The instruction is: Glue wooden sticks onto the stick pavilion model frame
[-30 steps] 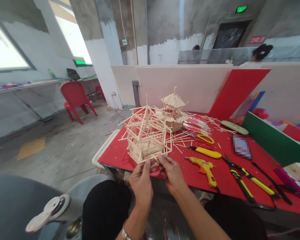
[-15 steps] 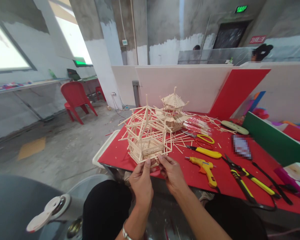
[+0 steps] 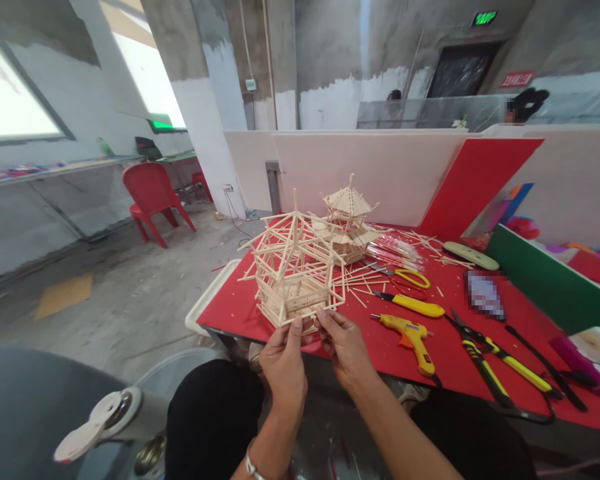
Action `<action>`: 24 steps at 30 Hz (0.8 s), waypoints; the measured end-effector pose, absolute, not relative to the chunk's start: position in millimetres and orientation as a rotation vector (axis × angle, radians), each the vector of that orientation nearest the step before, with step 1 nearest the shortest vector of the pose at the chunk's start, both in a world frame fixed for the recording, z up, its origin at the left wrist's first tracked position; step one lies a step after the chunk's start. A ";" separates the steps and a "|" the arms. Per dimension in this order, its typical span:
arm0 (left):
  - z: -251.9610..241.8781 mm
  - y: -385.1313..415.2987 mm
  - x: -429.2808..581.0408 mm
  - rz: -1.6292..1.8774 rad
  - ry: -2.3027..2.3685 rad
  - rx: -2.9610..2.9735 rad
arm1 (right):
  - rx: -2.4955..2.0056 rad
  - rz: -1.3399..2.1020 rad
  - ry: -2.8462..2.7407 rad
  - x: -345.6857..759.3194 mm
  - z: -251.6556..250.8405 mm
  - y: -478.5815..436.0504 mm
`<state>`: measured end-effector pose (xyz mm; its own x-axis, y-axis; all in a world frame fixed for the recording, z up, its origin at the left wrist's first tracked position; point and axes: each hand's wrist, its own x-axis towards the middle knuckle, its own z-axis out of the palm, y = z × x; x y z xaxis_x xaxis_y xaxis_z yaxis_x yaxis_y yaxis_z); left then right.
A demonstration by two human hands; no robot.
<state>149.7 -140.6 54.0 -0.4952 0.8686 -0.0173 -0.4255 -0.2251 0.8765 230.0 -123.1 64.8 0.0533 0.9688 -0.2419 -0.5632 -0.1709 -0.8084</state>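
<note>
A pavilion model (image 3: 294, 250) of thin wooden sticks, with an open roof frame, stands at the near edge of the red table. In front of its base my left hand (image 3: 285, 357) pinches a thin wooden stick (image 3: 307, 315) between thumb and fingers. My right hand (image 3: 347, 343) is closed at the same stick's right part, fingertips close to the left ones. Whether this stick touches the model's base, I cannot tell. Behind stands a second stick pavilion (image 3: 349, 203) with a fuller roof.
On the red table (image 3: 225, 303) lie loose sticks (image 3: 363, 277), scissors (image 3: 405, 277), a yellow utility knife (image 3: 415, 305), a yellow glue gun (image 3: 407, 337) and black-yellow pliers (image 3: 485, 357). A green board (image 3: 545, 287) leans at right. An open-lidded white container (image 3: 123, 413) is at lower left.
Almost nothing differs. The whole view has shifted by a tiny amount, and both hands keep their grip at the front of the model.
</note>
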 end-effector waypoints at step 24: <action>50.3 -142.3 148.1 1.794 1.081 0.628 | -0.914 1.543 -0.513 230.0 61.3 -121.7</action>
